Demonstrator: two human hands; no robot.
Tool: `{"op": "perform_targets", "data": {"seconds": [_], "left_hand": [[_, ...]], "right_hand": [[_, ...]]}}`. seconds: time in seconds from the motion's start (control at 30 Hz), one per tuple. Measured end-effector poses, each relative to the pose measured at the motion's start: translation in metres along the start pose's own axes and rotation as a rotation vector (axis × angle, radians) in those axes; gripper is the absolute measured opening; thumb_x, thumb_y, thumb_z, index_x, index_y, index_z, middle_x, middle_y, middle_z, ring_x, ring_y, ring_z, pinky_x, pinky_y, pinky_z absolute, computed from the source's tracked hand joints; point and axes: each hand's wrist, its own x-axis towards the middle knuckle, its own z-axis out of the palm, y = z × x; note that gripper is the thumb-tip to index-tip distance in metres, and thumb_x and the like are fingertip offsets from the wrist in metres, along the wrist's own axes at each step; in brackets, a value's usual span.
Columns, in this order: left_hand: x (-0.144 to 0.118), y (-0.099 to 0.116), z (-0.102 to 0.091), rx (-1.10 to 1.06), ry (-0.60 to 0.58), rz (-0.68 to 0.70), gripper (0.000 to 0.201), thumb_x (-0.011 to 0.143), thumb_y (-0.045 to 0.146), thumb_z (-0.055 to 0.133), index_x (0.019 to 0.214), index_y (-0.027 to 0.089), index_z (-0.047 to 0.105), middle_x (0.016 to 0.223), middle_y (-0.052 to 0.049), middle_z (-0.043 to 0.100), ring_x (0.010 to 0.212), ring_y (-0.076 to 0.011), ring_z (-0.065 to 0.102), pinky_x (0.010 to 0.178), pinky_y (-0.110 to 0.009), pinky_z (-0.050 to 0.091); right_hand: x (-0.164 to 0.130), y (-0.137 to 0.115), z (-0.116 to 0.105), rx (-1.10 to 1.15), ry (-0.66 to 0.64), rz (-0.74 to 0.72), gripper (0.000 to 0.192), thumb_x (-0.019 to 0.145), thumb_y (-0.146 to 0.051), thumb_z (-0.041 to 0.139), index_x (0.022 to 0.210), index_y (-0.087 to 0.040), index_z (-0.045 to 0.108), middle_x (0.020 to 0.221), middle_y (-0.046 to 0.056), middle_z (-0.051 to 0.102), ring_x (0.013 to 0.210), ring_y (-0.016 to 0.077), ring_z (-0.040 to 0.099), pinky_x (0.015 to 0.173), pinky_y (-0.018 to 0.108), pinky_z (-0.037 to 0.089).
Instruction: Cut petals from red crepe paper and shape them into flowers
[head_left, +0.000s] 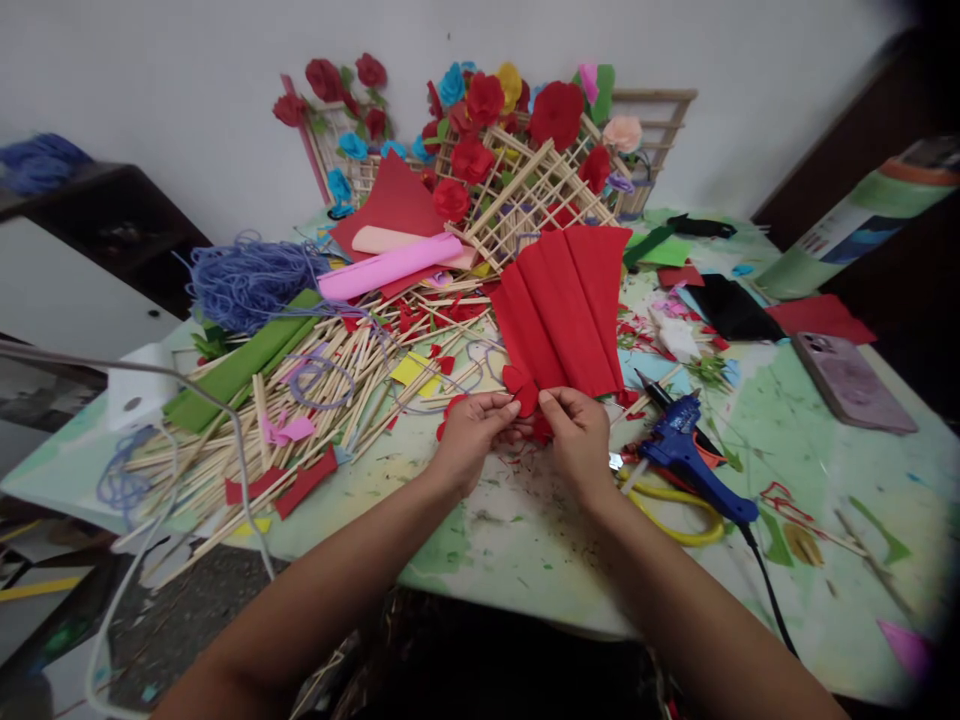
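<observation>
Both hands at near-centre of the table (525, 540), pinching one small red paper piece (525, 395) between them: left hand (469, 440) closed on its left edge with thumb and fingers, right hand (577, 435) closed on its right edge. Folded red crepe sheet (566, 310) lies just beyond. Blue glue gun (686, 455) just right of right hand, over yellow-handled scissors (675, 510). Wooden sticks (315, 400) piled left. Phone (851, 380) far right.

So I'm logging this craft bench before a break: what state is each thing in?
Left hand: fingers pinching a red petal.
Right hand: pinching the same petal.
Red crepe: pleated, lying flat.
Glue gun: lying down, corded.
Phone: face down.
Pink roll: rolled up.
Sticks: loose heap.
</observation>
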Motion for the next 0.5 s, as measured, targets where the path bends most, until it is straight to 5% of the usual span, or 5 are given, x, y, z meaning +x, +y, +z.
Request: {"op": "perform_targets", "data": {"seconds": [0.5], "left_hand": [[0.0012, -0.0002, -0.0004, 0.000, 0.042, 0.005, 0.026, 0.062, 0.024, 0.076, 0.079, 0.012, 0.060, 0.062, -0.004, 0.069, 0.056, -0.0131, 0.065, 0.054, -0.021, 0.050]], "right_hand": [[-0.0009, -0.0020, -0.0004, -0.030, 0.001, -0.023, 0.021, 0.076, -0.033, 0.054, 0.064, -0.017, 0.060, 0.057, -0.001, 0.060, 0.054, 0.0136, 0.052, 0.053, 0.025, 0.040]]}}
